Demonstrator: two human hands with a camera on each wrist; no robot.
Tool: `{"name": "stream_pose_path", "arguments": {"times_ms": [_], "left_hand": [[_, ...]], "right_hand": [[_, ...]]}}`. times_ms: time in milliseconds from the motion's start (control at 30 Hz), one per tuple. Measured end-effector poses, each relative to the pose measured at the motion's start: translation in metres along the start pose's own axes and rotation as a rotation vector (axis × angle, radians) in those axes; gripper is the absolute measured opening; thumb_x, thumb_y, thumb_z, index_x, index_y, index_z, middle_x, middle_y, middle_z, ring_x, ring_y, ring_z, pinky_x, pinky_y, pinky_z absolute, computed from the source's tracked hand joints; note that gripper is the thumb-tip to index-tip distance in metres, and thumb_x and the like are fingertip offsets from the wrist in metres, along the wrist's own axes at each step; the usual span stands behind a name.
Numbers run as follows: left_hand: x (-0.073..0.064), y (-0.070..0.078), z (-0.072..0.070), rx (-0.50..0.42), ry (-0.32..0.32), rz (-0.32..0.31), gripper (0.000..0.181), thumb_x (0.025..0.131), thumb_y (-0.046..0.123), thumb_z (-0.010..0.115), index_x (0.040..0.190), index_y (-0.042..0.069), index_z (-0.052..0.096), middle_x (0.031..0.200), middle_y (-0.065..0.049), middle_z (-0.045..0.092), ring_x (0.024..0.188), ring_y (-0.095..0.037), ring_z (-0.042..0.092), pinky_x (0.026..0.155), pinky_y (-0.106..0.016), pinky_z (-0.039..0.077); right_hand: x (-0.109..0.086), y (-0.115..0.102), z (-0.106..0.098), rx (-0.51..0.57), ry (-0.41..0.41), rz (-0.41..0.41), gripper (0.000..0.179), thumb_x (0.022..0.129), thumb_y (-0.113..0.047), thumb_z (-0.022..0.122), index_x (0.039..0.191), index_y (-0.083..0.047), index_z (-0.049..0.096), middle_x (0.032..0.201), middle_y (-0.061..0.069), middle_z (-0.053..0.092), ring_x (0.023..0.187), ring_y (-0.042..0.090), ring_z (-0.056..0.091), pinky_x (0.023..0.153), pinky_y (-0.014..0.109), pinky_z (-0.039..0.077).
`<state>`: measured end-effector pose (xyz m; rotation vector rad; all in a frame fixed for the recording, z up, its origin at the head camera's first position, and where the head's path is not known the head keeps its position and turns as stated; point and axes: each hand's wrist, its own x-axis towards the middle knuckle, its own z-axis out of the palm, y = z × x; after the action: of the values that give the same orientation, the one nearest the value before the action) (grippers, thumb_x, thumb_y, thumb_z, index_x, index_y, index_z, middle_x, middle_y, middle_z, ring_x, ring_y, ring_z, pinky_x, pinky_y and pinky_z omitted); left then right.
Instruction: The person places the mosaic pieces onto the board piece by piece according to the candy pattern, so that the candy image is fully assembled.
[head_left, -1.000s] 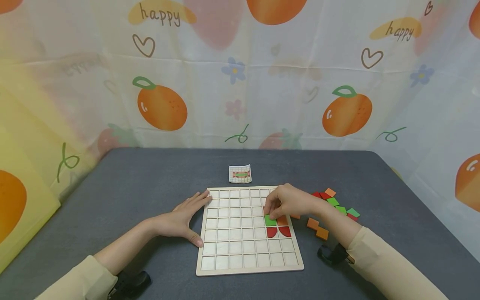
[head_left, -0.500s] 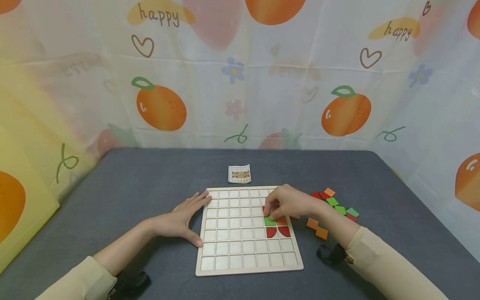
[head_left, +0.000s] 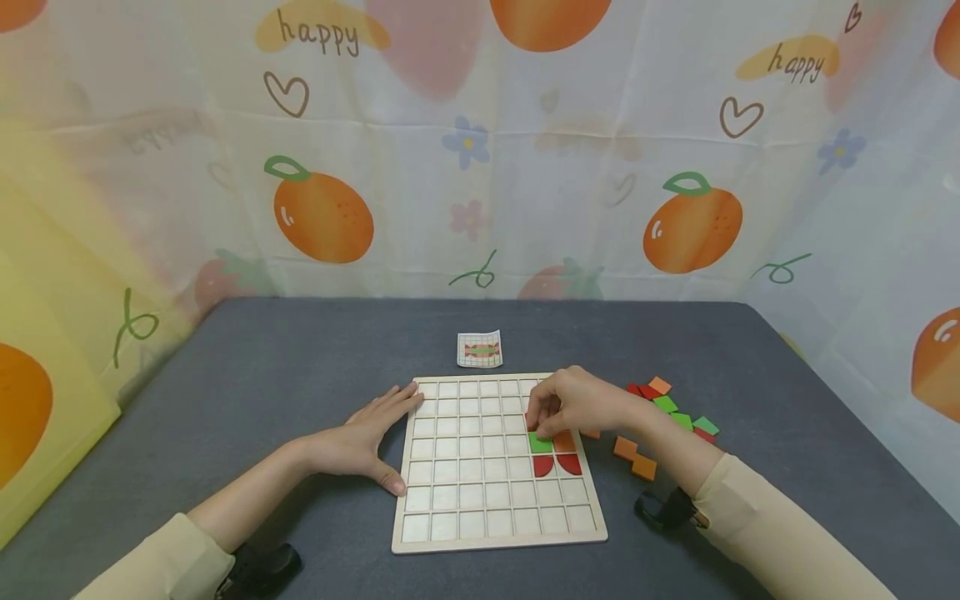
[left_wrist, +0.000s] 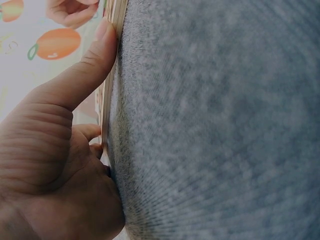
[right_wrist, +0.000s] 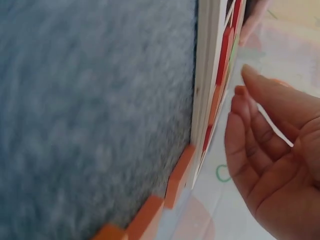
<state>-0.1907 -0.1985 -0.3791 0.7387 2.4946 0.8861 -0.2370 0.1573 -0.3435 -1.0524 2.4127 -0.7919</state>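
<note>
A wooden grid board (head_left: 472, 500) lies on the table. My left hand (head_left: 360, 437) rests spread along its left side, thumb and fingertips at the rim; the left wrist view shows the thumb (left_wrist: 95, 62) against the board's edge. My right hand (head_left: 573, 402) is over the board's right part, with bent fingertips right at a green square tile (head_left: 541, 443). In the right wrist view, the thumb and index fingertips (right_wrist: 240, 91) come close together; I cannot tell if they hold a piece. An orange tile (head_left: 564, 442) and two rounded red pieces (head_left: 543, 466) sit beside and below the green one.
Loose orange tiles (head_left: 643, 467), green tiles (head_left: 665, 403) and red pieces (head_left: 648, 391) lie right of the board, partly behind the right forearm. A small pattern card (head_left: 480, 349) lies beyond the board. A printed curtain (head_left: 420, 208) hangs behind the table.
Almost nothing differs; the right hand's fingers shift only slightly above the green tile. The left hand stays at the board's left side.
</note>
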Motion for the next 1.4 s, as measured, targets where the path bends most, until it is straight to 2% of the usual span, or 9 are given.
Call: {"name": "stream_pose_path", "arguments": {"times_ms": [200, 467, 667, 700, 900, 933, 1100, 1267, 1400], "left_hand": [[0.0, 0.0, 0.0, -0.001, -0.003, 0.004, 0.121, 0.07, 0.046, 0.087, 0.16, 0.01, 0.014, 0.169, -0.013, 0.0, 0.155, -0.044, -0.006, 0.114, -0.075, 0.003], [0.0, -0.001, 0.0, 0.003, -0.002, 0.007, 0.121, 0.07, 0.046, 0.087, 0.16, 0.01, 0.013, 0.169, -0.012, 0.0, 0.155, -0.044, -0.006, 0.114, -0.075, 0.004], [-0.001, 0.0, 0.0, 0.001, -0.006, -0.001, 0.122, 0.07, 0.046, 0.087, 0.16, 0.011, 0.013, 0.169, -0.012, -0.001, 0.155, -0.044, -0.007, 0.113, -0.075, 0.003], [-0.001, 0.001, 0.0, -0.001, -0.006, -0.003, 0.122, 0.07, 0.046, 0.087, 0.16, 0.011, 0.013, 0.169, -0.012, -0.001, 0.155, -0.044, -0.007, 0.114, -0.075, 0.003], [-0.001, 0.002, -0.001, -0.007, -0.007, 0.001, 0.122, 0.07, 0.045, 0.087, 0.16, 0.01, 0.013, 0.169, -0.013, -0.001, 0.154, -0.044, -0.007, 0.114, -0.075, 0.003], [-0.001, 0.002, -0.001, -0.006, -0.008, 0.003, 0.122, 0.07, 0.045, 0.087, 0.16, 0.009, 0.012, 0.169, -0.013, -0.001, 0.154, -0.044, -0.007, 0.114, -0.075, 0.003], [-0.001, 0.002, -0.001, -0.003, -0.008, 0.006, 0.122, 0.07, 0.045, 0.087, 0.16, 0.009, 0.012, 0.169, -0.013, -0.001, 0.154, -0.045, -0.007, 0.113, -0.075, 0.003], [-0.001, 0.002, -0.001, -0.004, -0.005, 0.002, 0.121, 0.07, 0.045, 0.087, 0.16, 0.01, 0.013, 0.169, -0.013, 0.0, 0.155, -0.044, -0.007, 0.114, -0.075, 0.003], [-0.001, 0.002, -0.001, -0.003, -0.01, 0.004, 0.121, 0.071, 0.046, 0.086, 0.16, 0.01, 0.012, 0.169, -0.013, -0.001, 0.155, -0.044, -0.007, 0.114, -0.075, 0.003]], "right_hand": [[-0.007, 0.002, -0.009, -0.013, 0.041, 0.034, 0.007, 0.09, -0.016, 0.072, 0.096, -0.017, 0.074, 0.084, -0.005, 0.071, 0.076, 0.009, 0.064, 0.069, 0.024, 0.053], [-0.019, 0.013, -0.022, -0.004, 0.103, 0.058, 0.01, 0.091, -0.016, 0.071, 0.099, -0.015, 0.074, 0.083, 0.004, 0.071, 0.074, 0.017, 0.064, 0.066, 0.026, 0.053], [-0.033, 0.024, -0.034, -0.011, 0.138, 0.104, 0.014, 0.092, -0.017, 0.069, 0.104, -0.012, 0.073, 0.088, 0.003, 0.072, 0.079, 0.014, 0.065, 0.07, 0.027, 0.053], [-0.036, 0.026, -0.036, -0.014, 0.144, 0.114, 0.015, 0.092, -0.018, 0.07, 0.105, -0.012, 0.073, 0.088, 0.003, 0.072, 0.074, 0.014, 0.064, 0.066, 0.027, 0.053], [-0.05, 0.035, -0.046, -0.001, 0.179, 0.183, 0.018, 0.093, -0.019, 0.069, 0.108, -0.012, 0.072, 0.094, 0.004, 0.073, 0.074, 0.026, 0.063, 0.06, 0.032, 0.051], [-0.052, 0.037, -0.048, 0.0, 0.184, 0.191, 0.018, 0.093, -0.019, 0.069, 0.109, -0.012, 0.072, 0.095, 0.005, 0.073, 0.079, 0.027, 0.065, 0.064, 0.033, 0.052], [-0.064, 0.046, -0.057, -0.009, 0.194, 0.237, 0.019, 0.093, -0.019, 0.069, 0.109, -0.009, 0.072, 0.096, 0.008, 0.074, 0.081, 0.027, 0.067, 0.071, 0.037, 0.055], [-0.079, 0.059, -0.067, 0.005, 0.186, 0.285, 0.024, 0.092, -0.021, 0.07, 0.111, -0.007, 0.07, 0.097, 0.008, 0.074, 0.086, 0.025, 0.068, 0.076, 0.037, 0.055], [-0.094, 0.074, -0.074, 0.035, 0.171, 0.304, 0.028, 0.092, -0.023, 0.07, 0.114, -0.005, 0.068, 0.106, 0.01, 0.073, 0.089, 0.022, 0.069, 0.078, 0.035, 0.057]]}}
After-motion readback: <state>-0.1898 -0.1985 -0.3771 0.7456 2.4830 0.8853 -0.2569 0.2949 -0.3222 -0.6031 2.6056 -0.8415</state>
